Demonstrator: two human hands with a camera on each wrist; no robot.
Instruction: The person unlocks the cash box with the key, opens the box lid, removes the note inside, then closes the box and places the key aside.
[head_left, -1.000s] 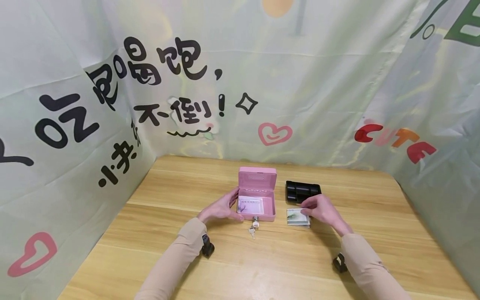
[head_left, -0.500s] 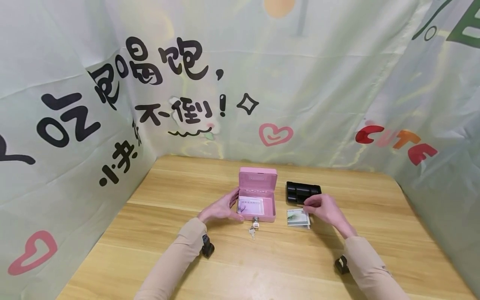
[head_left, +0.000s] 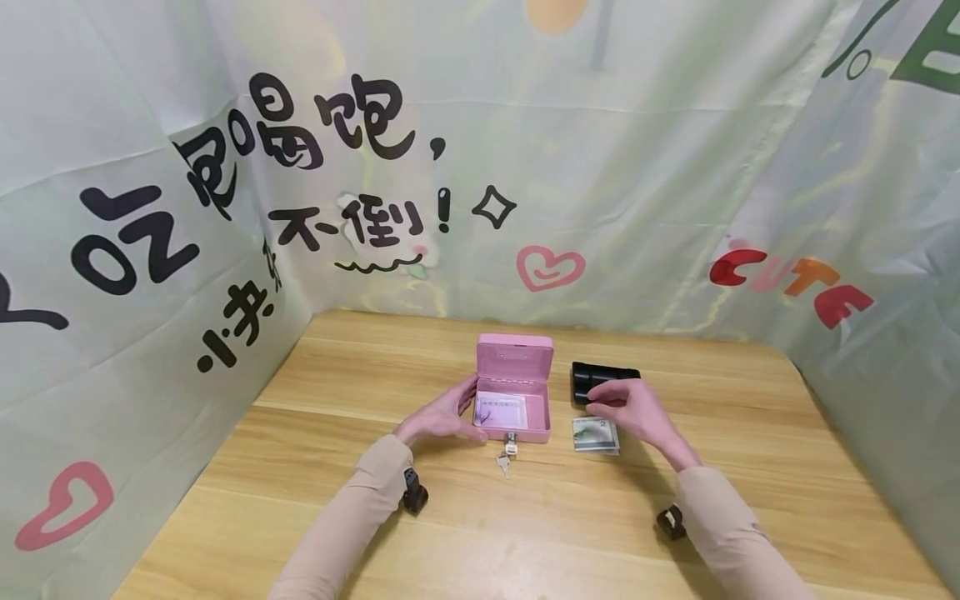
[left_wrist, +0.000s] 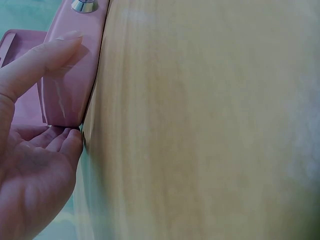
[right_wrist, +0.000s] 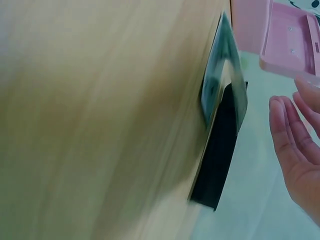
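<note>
A pink cash box (head_left: 525,421) stands open on the wooden table (head_left: 375,367), its lid upright and a printed paper inside. My left hand (head_left: 447,417) rests against the box's left front corner. In the left wrist view its thumb (left_wrist: 45,57) lies straight on the pink box (left_wrist: 70,95). My right hand (head_left: 628,408) hovers open above a stack of banknotes (head_left: 594,435), fingertips at the front edge of a black coin tray (head_left: 592,375). The right wrist view shows the right hand (right_wrist: 295,145) holding nothing, beside the black tray (right_wrist: 220,150) and the banknotes (right_wrist: 222,75).
A key (head_left: 511,443) sits in the box's front lock, with another key (head_left: 505,462) hanging onto the table. Printed fabric sheets (head_left: 187,208) wall in the table at the left, back and right. Bare wood lies in front of both arms.
My right hand has lifted off the banknotes and moved back and a little left to the black tray. The left hand and the box have stayed still.
</note>
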